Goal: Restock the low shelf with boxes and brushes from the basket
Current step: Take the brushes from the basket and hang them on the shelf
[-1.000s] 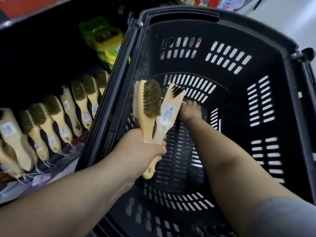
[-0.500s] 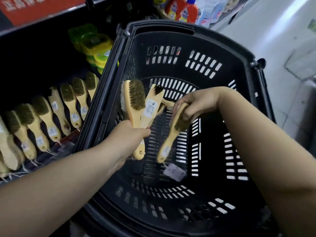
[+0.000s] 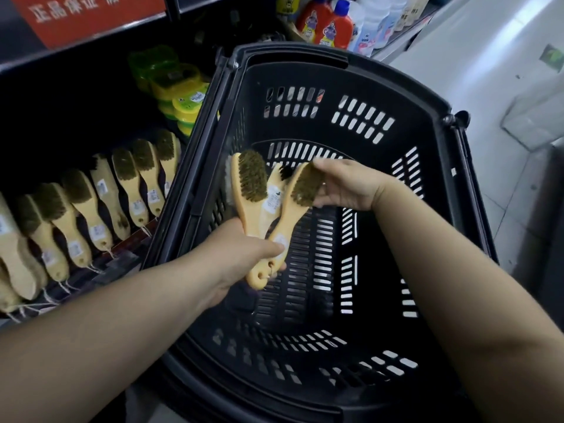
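My left hand grips the handles of a bunch of wooden brushes above the black plastic basket. My right hand holds the bristle head of another wooden brush and lays its handle against the bunch in my left hand. A row of the same brushes lies on the dark low shelf to the left of the basket. The basket's slotted floor shows below my hands.
Green and yellow round packs sit at the back of the shelf. Red and blue bottles stand beyond the basket. A red sign hangs above the shelf. Pale floor lies to the right.
My right hand lifted a brush out of the basket and brought it up and left to the bunch in my left hand. The view tilted up, so more of the shelf and bottles shows.
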The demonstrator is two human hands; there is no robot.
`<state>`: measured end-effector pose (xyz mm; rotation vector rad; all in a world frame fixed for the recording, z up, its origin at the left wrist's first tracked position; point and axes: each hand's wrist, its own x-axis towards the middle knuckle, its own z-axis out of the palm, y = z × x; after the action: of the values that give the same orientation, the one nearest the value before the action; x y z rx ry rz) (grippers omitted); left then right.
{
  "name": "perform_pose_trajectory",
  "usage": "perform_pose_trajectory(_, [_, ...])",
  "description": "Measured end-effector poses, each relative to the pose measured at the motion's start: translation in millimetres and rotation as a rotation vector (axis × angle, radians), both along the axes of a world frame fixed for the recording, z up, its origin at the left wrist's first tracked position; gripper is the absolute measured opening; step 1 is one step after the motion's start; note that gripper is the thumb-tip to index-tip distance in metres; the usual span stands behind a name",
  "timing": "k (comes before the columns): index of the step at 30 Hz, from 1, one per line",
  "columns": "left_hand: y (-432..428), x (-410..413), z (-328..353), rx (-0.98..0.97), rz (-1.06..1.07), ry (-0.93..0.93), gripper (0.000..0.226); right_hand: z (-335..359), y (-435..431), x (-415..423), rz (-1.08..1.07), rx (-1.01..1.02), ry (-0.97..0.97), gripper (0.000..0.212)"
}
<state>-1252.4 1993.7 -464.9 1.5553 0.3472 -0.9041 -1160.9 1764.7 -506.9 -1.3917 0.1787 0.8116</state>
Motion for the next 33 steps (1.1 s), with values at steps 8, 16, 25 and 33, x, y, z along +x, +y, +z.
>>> perform_pose_trajectory(8, [0.5,-0.1,-7.5,0.002,0.075,0.003,0.020,-124.5,3.9,11.6,-0.214,-0.985,0.035,0.058])
perform_pose_trajectory(16, [3.2,-1.4,-8.3,0.054,0.066,-0.027,0.017,-170.5,-4.4,31.9,-0.013,-1.189,-0.126,0.073])
perform_pose_trajectory(25, [0.0,-3.4,-7.4,0.057,0.070,-0.046,0.025,-193.5,6.7,18.2,0.052,-1.391,-0.347,0.039])
perform_pose_trajectory(33, [-1.6,-3.6,-9.8,0.105,0.078,-0.087,0.022,-188.1,8.6,-1.8,0.257,-1.361,-0.151,0.058])
